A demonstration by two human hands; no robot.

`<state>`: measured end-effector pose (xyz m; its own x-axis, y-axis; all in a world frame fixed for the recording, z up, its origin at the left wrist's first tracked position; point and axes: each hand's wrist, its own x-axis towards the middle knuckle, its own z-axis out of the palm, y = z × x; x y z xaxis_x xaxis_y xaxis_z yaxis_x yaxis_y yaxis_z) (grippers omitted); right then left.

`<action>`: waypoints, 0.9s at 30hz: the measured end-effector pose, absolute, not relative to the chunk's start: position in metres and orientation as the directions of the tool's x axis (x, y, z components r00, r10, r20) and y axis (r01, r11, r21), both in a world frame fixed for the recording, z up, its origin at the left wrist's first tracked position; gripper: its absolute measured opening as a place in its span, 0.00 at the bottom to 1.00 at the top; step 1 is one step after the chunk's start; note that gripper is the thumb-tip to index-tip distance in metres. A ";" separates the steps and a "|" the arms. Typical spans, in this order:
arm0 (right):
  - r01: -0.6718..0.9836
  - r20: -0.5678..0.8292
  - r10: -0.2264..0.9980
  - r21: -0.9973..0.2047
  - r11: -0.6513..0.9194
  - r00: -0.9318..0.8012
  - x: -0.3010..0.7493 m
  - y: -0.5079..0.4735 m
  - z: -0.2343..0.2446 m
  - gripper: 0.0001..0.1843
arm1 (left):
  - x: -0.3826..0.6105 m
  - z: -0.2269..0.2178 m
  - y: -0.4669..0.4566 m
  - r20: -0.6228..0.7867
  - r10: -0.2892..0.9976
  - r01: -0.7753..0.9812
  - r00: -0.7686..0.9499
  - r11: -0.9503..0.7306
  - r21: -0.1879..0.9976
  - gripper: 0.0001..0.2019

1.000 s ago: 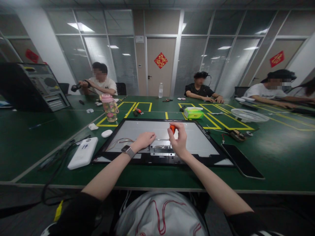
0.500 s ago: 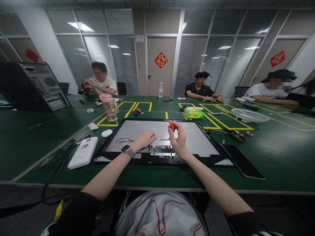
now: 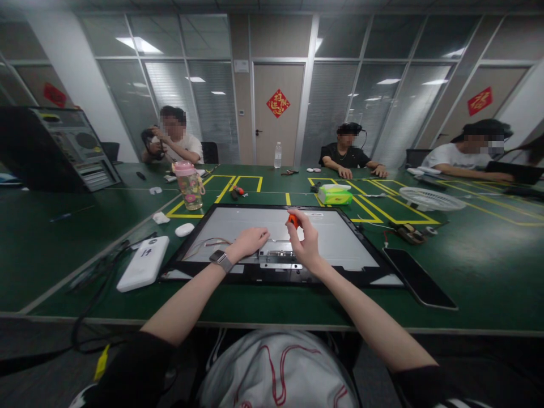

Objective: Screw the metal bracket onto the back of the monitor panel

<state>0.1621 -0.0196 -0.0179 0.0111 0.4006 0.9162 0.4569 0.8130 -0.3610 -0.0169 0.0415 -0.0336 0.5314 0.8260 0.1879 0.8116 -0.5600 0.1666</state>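
A flat display panel with a black frame lies on the green table before me, grey side up. Near its front edge sits a silver metal bracket. My right hand pinches the orange handle of a screwdriver above the bracket's right end; its shaft is hard to make out. At the bracket's upper left corner rests my left hand, its fingers curled together against the metal. Thin wires lie on the panel left of that hand.
Left of the panel are a white power bank, black cables and a white oval case. A phone lies at the right. Behind stand a pink-lidded bottle and a green tissue pack. Several people sit across.
My right hand has tilted slightly left with the screwdriver handle, its grip turned. The left hand stays put. Across the table, the person at the left has raised a dark object.
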 end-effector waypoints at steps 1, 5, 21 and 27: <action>0.455 0.914 0.405 -0.360 0.815 -0.002 0.162 -0.020 -0.018 0.15 | -0.017 -0.034 0.042 0.187 0.827 0.813 0.530 -0.558 0.168 0.19; 0.458 0.911 0.408 -0.342 0.821 -0.052 0.162 -0.019 -0.021 0.17 | -0.017 -0.033 0.041 0.180 0.832 0.815 0.525 -0.552 0.176 0.19; 0.429 0.891 0.451 -0.384 0.817 -0.062 0.161 -0.018 -0.022 0.18 | -0.017 -0.031 0.039 0.179 0.832 0.814 0.525 -0.552 0.181 0.18; 0.430 0.892 0.446 -0.374 0.822 -0.076 0.161 -0.020 -0.021 0.18 | -0.016 -0.031 0.039 0.175 0.837 0.816 0.518 -0.545 0.191 0.19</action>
<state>0.1606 -0.0198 -0.0205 -0.0757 0.4456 0.8920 0.4305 0.8216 -0.3738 -0.0164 0.0391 -0.0314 0.5183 0.8372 0.1745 0.8163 -0.5451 0.1912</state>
